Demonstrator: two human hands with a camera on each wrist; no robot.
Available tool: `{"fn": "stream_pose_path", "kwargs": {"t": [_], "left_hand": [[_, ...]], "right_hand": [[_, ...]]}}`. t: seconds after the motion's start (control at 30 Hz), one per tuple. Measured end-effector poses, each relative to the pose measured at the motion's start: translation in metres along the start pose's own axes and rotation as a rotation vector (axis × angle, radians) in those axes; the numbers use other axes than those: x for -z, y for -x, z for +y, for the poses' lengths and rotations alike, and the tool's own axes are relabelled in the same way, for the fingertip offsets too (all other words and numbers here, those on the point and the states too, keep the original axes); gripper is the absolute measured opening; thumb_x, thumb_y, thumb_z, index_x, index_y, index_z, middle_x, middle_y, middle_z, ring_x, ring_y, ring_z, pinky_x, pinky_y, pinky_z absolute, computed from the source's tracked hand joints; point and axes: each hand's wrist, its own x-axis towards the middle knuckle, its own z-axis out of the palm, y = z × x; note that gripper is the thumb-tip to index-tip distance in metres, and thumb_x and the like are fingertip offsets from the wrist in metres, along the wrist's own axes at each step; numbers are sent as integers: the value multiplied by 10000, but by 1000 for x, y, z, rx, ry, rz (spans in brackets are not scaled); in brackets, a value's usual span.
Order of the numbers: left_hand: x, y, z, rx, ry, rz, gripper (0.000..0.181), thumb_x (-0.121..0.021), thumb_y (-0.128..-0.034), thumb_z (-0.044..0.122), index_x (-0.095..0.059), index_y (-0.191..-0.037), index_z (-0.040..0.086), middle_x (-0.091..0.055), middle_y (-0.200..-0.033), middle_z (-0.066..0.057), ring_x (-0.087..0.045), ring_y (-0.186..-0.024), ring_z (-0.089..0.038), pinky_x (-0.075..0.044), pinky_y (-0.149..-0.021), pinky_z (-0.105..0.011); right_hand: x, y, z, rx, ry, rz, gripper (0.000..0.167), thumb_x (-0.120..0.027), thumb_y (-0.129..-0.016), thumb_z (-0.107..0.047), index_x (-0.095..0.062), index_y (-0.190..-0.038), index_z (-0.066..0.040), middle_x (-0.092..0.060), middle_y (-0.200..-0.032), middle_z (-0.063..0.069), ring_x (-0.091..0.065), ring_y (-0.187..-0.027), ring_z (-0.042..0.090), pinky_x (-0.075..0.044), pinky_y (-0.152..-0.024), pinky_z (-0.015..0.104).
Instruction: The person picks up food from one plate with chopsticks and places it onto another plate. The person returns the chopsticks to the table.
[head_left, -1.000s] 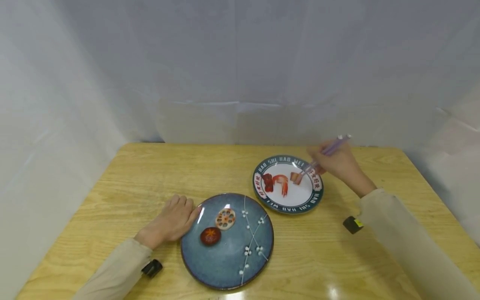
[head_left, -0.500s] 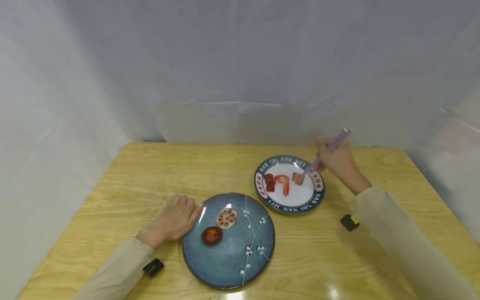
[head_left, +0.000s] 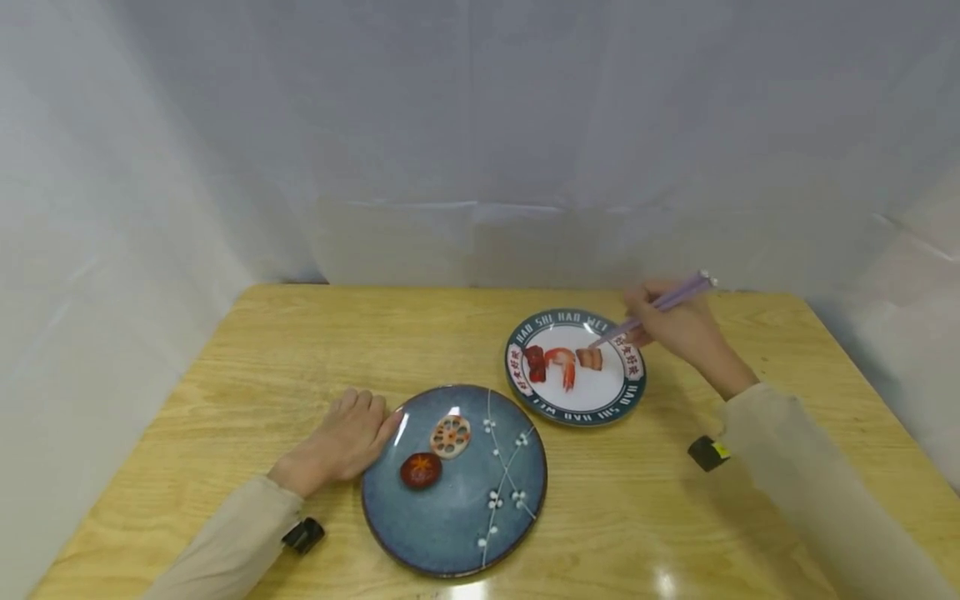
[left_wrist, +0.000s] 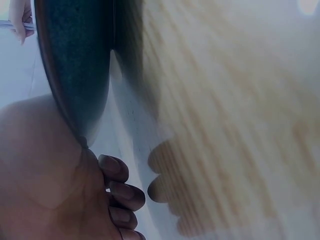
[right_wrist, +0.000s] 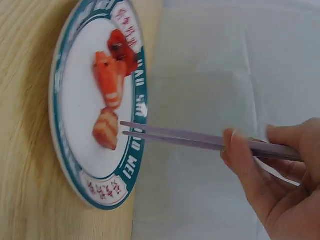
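My right hand (head_left: 678,325) grips a pair of purple chopsticks (right_wrist: 180,136). Their tips are close together, just beside a striped piece of pork belly (right_wrist: 106,129); whether they touch it I cannot tell. The pork lies on a white plate (head_left: 607,390) with a green lettered rim. A shrimp (head_left: 562,367) and a dark red piece of meat (head_left: 536,364) lie there too. My left hand (head_left: 341,440) rests at the left edge of a blue plate (head_left: 450,533), its thumb along the rim. That plate bears a lotus root slice (head_left: 451,437) and a brown mushroom cap (head_left: 421,471).
Both plates stand on a wooden table (head_left: 637,500), the white one behind and to the right of the blue one. A pale curtain (head_left: 480,150) hangs behind the table's far edge. Black wrist devices (head_left: 708,452) sit below both sleeves.
The chopsticks have come off the top of the pork piece to its upper edge, and the pork has turned slightly on the plate. My left hand stays in place.
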Motion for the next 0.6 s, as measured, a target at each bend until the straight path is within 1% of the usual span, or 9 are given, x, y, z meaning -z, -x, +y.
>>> {"fn": "stream_pose_path", "kwargs": {"t": [0.07,0.13,0.2,0.3,0.37,0.43,0.5,0.57,0.6], "left_hand": [[-1,0,0,4,-1,-4,322,-376,-1042,287,-467,-827,66,-419,-794,-77,-417,-832,-295,-352,-746,-447],[-2,0,0,7,-2,-7,324,-373,-1042,292,-470,-831,65,-422,-799,-78,-420,-841,-298,-353,-750,-447],[-3,0,0,12,0,-9,321,-372,-1043,290,-470,-835,66,-421,-803,-76,-418,-843,-295,-350,-747,-445],[-3,1,0,7,4,10,309,-390,-1038,275,-466,-820,69,-420,-794,-75,-418,-829,-292,-350,-738,-440],[-3,1,0,0,6,25,305,-400,-1035,266,-459,-808,72,-413,-785,-73,-413,-813,-289,-348,-728,-436],[-2,2,0,-7,7,38,305,-406,-1034,262,-453,-799,73,-409,-779,-74,-410,-801,-289,-347,-722,-434],[-2,2,0,-8,4,37,305,-403,-1035,263,-453,-800,76,-409,-778,-72,-407,-800,-288,-344,-721,-432],[-2,3,0,-12,2,34,308,-396,-1038,272,-456,-807,76,-412,-781,-71,-409,-802,-286,-344,-722,-432],[-2,3,0,-12,2,32,308,-395,-1038,273,-458,-810,75,-414,-783,-71,-411,-805,-288,-344,-724,-433]], "right_hand": [[3,0,-3,-45,-6,-15,312,-600,-965,-222,-622,-990,89,-676,-873,248,-696,-678,220,-558,-629,363],[4,1,-5,-60,-9,15,305,-634,-945,-212,-626,-1005,87,-682,-870,238,-695,-661,191,-557,-622,349],[4,2,-5,-40,-17,65,317,-648,-937,-218,-628,-975,96,-686,-832,227,-687,-612,162,-553,-589,335],[3,5,-3,-14,-1,120,339,-644,-940,-243,-620,-907,93,-681,-762,201,-670,-554,143,-542,-540,321],[1,5,-2,-32,4,116,350,-642,-941,-253,-608,-895,92,-679,-748,189,-667,-550,145,-542,-537,321],[-2,5,-1,-67,6,95,367,-636,-944,-270,-593,-905,93,-677,-762,198,-666,-558,145,-545,-546,321],[-4,5,-2,-91,1,74,382,-622,-952,-277,-578,-927,101,-676,-786,219,-666,-569,140,-547,-558,319],[-6,4,-2,-85,-4,65,386,-600,-965,-271,-566,-939,112,-668,-798,240,-663,-567,139,-548,-561,323],[-7,4,-2,-70,-6,66,389,-585,-973,-268,-568,-939,119,-664,-797,253,-661,-558,143,-547,-557,333]]}}
